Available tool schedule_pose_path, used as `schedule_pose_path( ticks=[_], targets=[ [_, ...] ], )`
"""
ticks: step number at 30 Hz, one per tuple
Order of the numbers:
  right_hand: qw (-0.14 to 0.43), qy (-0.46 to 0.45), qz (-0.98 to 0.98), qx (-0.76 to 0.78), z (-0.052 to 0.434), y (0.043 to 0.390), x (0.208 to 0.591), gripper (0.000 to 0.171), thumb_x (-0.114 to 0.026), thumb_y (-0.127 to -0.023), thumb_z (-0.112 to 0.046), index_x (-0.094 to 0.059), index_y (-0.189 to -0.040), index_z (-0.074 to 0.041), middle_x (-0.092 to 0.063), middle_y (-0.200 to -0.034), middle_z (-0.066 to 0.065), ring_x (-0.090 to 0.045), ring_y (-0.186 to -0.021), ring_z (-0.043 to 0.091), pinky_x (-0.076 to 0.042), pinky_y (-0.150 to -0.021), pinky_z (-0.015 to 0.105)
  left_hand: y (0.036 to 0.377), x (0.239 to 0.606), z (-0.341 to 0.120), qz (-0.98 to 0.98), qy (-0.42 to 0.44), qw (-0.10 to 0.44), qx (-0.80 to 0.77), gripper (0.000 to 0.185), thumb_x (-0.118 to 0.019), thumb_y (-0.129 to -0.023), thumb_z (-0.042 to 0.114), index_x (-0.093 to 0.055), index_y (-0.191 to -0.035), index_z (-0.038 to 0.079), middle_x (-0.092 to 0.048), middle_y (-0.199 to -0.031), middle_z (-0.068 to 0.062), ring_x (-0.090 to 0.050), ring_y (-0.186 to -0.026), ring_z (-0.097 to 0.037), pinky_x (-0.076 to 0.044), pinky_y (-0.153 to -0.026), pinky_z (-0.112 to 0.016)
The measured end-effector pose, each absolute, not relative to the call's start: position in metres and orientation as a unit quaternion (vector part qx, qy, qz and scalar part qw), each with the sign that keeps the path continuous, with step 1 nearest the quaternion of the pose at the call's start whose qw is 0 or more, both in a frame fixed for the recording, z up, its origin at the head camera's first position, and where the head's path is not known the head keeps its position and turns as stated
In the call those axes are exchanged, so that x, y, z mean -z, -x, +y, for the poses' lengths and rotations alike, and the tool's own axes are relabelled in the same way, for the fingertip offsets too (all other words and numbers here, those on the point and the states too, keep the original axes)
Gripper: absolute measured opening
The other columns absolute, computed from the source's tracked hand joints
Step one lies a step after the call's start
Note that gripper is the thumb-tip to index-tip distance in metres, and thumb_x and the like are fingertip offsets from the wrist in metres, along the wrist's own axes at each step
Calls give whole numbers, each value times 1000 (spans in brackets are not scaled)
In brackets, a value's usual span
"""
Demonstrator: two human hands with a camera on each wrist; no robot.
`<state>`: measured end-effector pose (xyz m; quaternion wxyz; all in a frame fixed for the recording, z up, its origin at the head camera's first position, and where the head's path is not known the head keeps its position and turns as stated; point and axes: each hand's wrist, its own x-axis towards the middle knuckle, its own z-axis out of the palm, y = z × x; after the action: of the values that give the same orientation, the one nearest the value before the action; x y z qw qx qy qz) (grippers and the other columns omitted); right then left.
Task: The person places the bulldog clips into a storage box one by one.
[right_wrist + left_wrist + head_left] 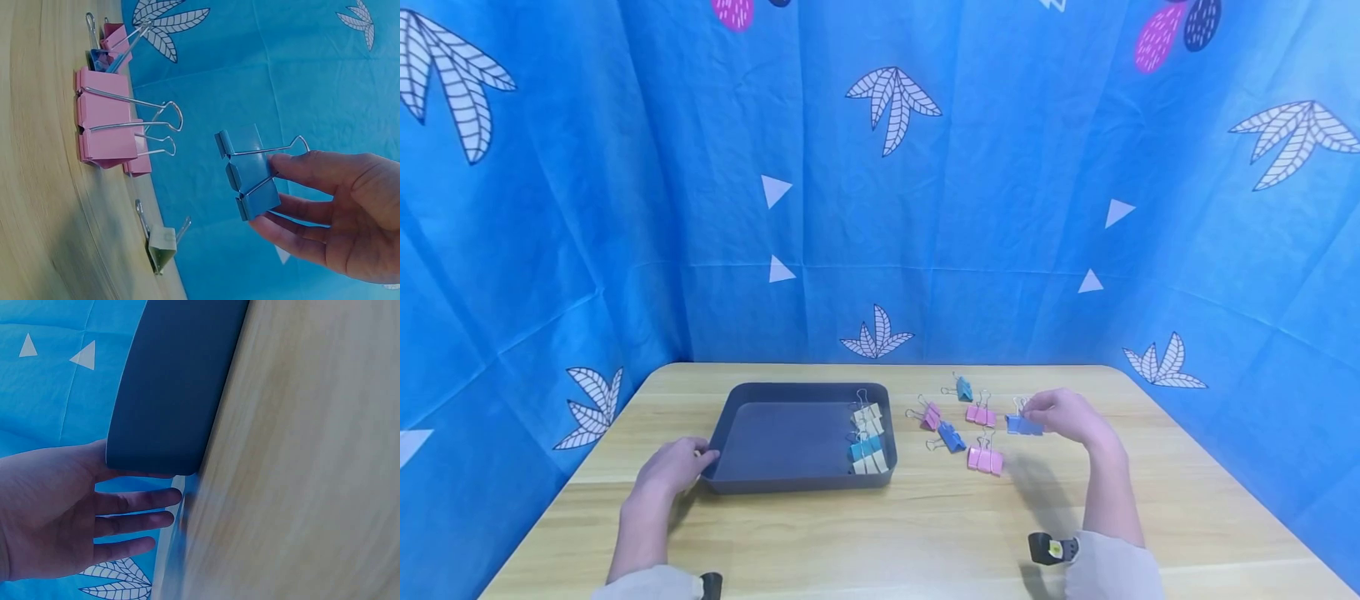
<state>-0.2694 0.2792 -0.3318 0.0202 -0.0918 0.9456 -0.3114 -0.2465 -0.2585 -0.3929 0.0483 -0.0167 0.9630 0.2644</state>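
My left hand (pixel 673 465) is at the left end of the dark grey tray (pixel 797 485). In the left wrist view its thumb passes behind the rim, and three fingers extend straight, apart from the wall. My right hand (pixel 1063 414) pinches a blue binder clip (pixel 253 169) between thumb and fingers, above the table. To its left lie pink binder clips (pixel 985 461), another blue binder clip (pixel 951 437) and a teal binder clip (pixel 963 388). A pale green binder clip (pixel 162 244) shows in the right wrist view.
Pale yellow binder clips (pixel 869 463) and a teal one (pixel 865 448) form a column along the tray's right side. The wooden table (pixel 940 542) bears everything. A blue patterned curtain (pixel 880 208) hangs behind it and along both sides.
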Motion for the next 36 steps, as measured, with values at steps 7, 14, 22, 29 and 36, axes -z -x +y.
schedule_pose_path(
  ticks=[7, 14, 22, 29, 36],
  targets=[
    [8, 91, 946, 312, 275, 271, 332, 22, -57, -89, -14, -65, -104, 1, -64, -100, 15, -61, -88, 31, -49, -76, 49, 245, 390, -258, 963, 17, 53, -264, 45, -49, -95, 23, -49, -121, -14, -47, -121, -34, -42, -111, -50, -36, -89, -60],
    [1, 95, 943, 318, 269, 273, 331, 22, -57, -89, -13, -65, -103, 3, -64, -101, 18, -61, -87, 32, -50, -76, 48, 243, 391, -260, 965, 15, 45, -259, 44, -49, -94, 22, -49, -121, -14, -47, -121, -34, -41, -112, -51, -36, -89, -59],
    [-17, 106, 948, 301, 262, 272, 328, 23, -58, -89, -12, -64, -103, 4, -64, -100, 19, -60, -91, 36, -50, -75, 49, 244, 393, -257, 967, 5, 31, -251, 41, -50, -94, 20, -52, -119, -12, -50, -118, -33, -44, -110, -50, -38, -88, -58],
    [-30, 126, 944, 302, 256, 270, 324, 20, -58, -88, -11, -66, -100, 4, -65, -93, 16, -62, -81, 29, -52, -68, 42, 246, 395, -255, 967, 5, 31, -253, 43, -50, -94, 21, -52, -120, -13, -50, -119, -33, -43, -111, -49, -37, -89, -58],
    [-41, 144, 942, 299, 238, 273, 322, 16, -59, -87, -9, -67, -96, 1, -66, -89, 11, -61, -77, 25, -51, -66, 40, 246, 394, -258, 968, 7, 38, -249, 45, -50, -94, 23, -51, -120, -13, -49, -120, -33, -43, -110, -50, -38, -88, -58]
  ],
)
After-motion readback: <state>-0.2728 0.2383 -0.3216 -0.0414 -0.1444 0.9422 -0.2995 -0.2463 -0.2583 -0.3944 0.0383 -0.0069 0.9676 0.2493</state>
